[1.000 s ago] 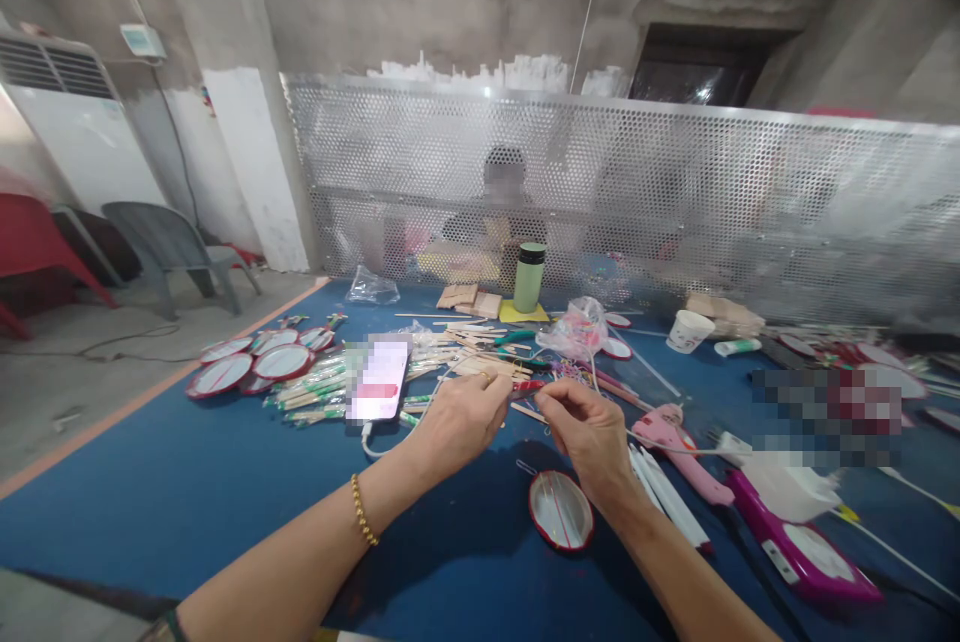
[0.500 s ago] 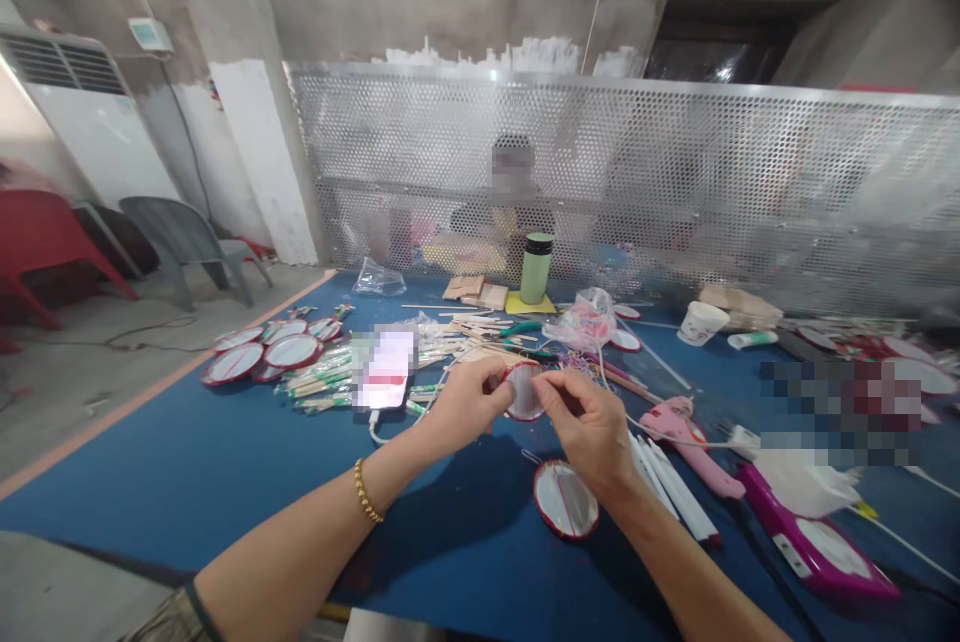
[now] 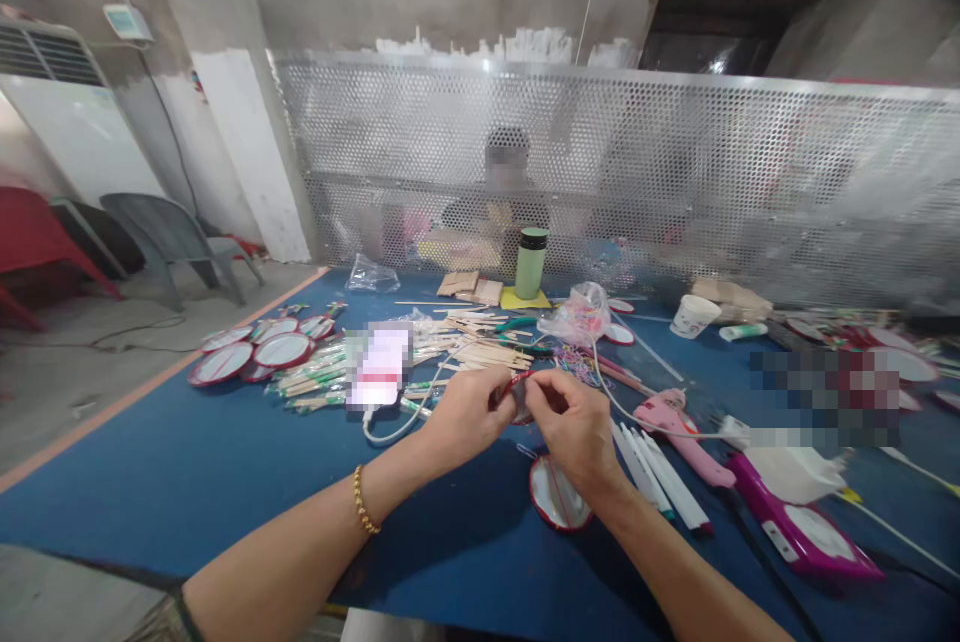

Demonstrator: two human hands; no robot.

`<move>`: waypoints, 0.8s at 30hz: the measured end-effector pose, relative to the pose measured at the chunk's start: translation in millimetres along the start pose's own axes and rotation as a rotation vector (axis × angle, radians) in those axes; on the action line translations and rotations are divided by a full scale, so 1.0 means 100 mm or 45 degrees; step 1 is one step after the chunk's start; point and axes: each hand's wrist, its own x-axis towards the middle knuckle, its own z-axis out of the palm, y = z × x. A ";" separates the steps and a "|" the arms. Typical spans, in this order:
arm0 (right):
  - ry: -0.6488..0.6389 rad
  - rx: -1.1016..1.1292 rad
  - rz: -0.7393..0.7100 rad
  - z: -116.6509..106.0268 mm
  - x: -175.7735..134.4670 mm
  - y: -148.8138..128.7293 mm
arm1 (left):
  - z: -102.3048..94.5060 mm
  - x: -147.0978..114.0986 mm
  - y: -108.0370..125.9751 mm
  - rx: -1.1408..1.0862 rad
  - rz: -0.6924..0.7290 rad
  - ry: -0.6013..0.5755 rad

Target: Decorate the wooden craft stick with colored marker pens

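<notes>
While both hands meet to the right of the smartphone (image 3: 381,369), they hold a small red-rimmed disc (image 3: 520,402) between them, raised above the blue table (image 3: 225,482). The left hand (image 3: 469,412) has its fingers curled inward, thumb and forefinger pinched together at the disc's left edge. The right hand (image 3: 574,417) is bent at the knuckles, with thumb and fingertips closed on the disc's upper right rim; whether they also grip something finer there cannot be told, since the fingers cover it. Only a narrow gap separates the two hands, and much of the disc is hidden behind them. A gold bead bracelet (image 3: 363,502) circles the left wrist, nearer the person than the smartphone.

Also nearer than the smartphone, and to its right, a larger red-rimmed disc (image 3: 559,494) lies on the table beside the right forearm. Farther right of the smartphone, past the right hand, are white pens (image 3: 664,477) and a pink glue gun (image 3: 686,437). Loose wooden sticks (image 3: 487,354) spread to the smartphone's right, and a green bottle (image 3: 530,265) stands upright beyond it. To the smartphone's left, a cluster of red-rimmed discs (image 3: 283,350) overlaps in a pile.
</notes>
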 end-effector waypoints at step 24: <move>-0.105 0.039 0.029 -0.09 0.02 -0.03 | -0.07 0.02 0.04 -0.178 -0.055 -0.030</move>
